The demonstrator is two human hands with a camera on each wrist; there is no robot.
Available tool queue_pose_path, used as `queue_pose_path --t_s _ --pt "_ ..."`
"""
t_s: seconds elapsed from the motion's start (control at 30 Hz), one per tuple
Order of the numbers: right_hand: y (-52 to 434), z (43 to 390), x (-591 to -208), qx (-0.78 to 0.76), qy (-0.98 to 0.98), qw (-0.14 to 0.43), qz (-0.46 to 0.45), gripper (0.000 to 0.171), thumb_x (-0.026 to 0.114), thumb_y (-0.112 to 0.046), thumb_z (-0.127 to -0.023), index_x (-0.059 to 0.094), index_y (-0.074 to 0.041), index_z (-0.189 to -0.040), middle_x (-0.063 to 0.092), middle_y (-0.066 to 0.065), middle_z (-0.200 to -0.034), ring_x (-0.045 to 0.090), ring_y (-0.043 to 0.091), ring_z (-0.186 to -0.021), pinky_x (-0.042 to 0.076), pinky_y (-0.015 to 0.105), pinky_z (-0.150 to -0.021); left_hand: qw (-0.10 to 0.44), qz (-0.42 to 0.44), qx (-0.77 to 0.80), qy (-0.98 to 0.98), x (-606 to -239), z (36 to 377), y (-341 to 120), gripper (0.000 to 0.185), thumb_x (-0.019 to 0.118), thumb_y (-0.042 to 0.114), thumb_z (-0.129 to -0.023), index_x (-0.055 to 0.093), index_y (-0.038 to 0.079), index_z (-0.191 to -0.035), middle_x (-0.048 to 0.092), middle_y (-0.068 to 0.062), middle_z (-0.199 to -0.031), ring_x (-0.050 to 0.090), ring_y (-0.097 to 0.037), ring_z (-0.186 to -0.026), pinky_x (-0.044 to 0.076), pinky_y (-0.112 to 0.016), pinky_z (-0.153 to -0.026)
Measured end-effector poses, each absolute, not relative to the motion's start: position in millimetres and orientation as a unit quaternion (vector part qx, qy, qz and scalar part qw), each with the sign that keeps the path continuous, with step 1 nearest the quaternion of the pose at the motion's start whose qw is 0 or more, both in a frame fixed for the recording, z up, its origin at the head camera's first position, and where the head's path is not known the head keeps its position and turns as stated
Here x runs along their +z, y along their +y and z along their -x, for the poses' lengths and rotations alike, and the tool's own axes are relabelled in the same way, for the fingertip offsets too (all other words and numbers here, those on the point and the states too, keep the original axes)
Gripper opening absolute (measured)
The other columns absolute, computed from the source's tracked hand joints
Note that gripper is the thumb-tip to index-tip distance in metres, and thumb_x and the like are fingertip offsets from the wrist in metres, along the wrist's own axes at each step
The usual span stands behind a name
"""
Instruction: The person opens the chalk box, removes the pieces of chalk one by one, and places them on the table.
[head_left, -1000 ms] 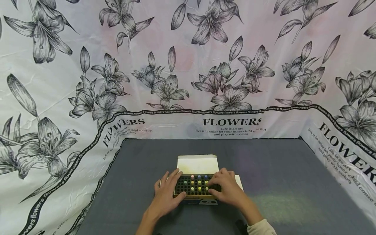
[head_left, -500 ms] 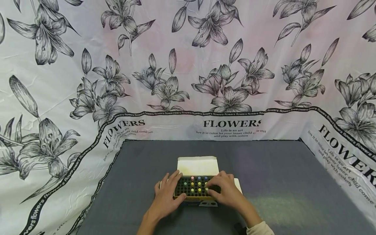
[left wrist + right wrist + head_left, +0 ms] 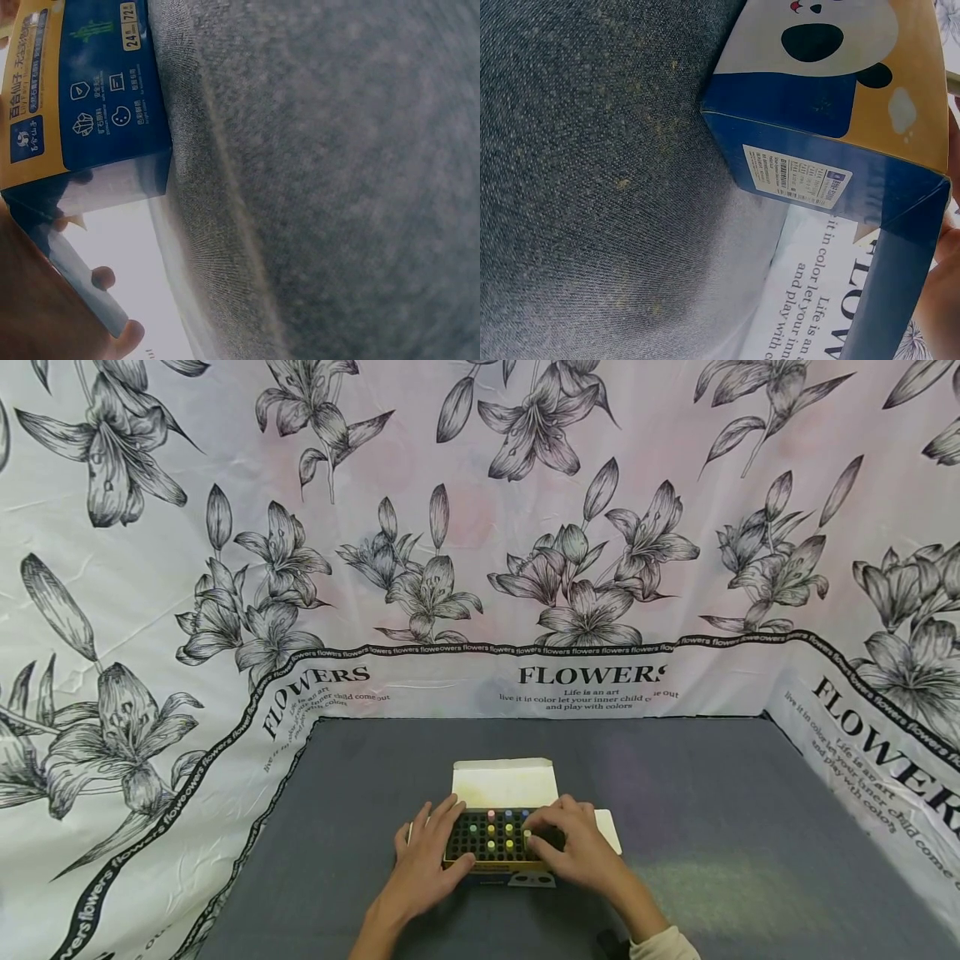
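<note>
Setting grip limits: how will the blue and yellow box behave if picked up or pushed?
The box looks like thin printed card, so a hard squeeze would probably dent it. Its lid flap is open and may swing or bend when lifted. Many holes inside look unfilled, so it may be light for its size.

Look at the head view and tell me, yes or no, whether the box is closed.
No, the pale lid flap is folded back behind the box, leaving the colored sticks in view.
</note>
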State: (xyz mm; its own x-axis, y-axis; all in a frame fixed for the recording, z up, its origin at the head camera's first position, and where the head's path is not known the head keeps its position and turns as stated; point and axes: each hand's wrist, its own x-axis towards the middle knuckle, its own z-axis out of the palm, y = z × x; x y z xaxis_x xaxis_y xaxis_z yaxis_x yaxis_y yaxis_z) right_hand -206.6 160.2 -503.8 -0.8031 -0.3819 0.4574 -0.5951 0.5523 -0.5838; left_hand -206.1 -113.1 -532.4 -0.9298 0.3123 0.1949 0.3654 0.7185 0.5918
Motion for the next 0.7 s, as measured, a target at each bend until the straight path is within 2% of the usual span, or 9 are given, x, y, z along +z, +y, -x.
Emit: queue_pose_path --t_s 0.13,0.47,0.7 --pt "159.9 206.0 -502.8 0.385 -0.866 0.155 -0.28 0.017 0.076 -0.011 -0.089 0.075 -0.019 -0.103 0.063 -0.019 -0.089 0.046 0.003 -0.084 0.026 0.038 -0.084 0.042 0.184 -0.328 -0.926 -532.1 205.6 -113.1 0.068 0.06 0.046 -0.097 0.039 0.022 -0.158 0.031 -0.002 -0.167 0.023 -0.049 -0.152 0.013 -0.079 -0.108" --pt "159.1 207.0 -499.1 0.39 -0.846 0.229 -0.282 0.018 0.077 -0.006 -0.086 0.074 -0.013 -0.102 0.064 -0.012 -0.091 0.054 0.014 -0.081 0.03 0.036 -0.084 0.042 0.185 -0.328 -0.926 -530.8 205.8 -112.6 0.068 0.06 0.046 -0.097 0.039 0.022 -0.158 0.032 -0.002 -0.167 0.024 -0.05 -0.152 0.012 -0.08 -0.108" --pt "164.5 205.8 -494.7 0.436 -0.834 0.254 -0.224 0.02 0.077 -0.003 -0.086 0.075 -0.012 -0.103 0.064 -0.01 -0.092 0.056 0.015 -0.086 0.034 0.035 -0.085 0.047 0.187 -0.327 -0.925 -532.1 206.7 -113.5 0.069 0.06 0.047 -0.097 0.04 0.022 -0.157 0.032 -0.002 -0.167 0.025 -0.049 -0.152 0.011 -0.079 -0.108"
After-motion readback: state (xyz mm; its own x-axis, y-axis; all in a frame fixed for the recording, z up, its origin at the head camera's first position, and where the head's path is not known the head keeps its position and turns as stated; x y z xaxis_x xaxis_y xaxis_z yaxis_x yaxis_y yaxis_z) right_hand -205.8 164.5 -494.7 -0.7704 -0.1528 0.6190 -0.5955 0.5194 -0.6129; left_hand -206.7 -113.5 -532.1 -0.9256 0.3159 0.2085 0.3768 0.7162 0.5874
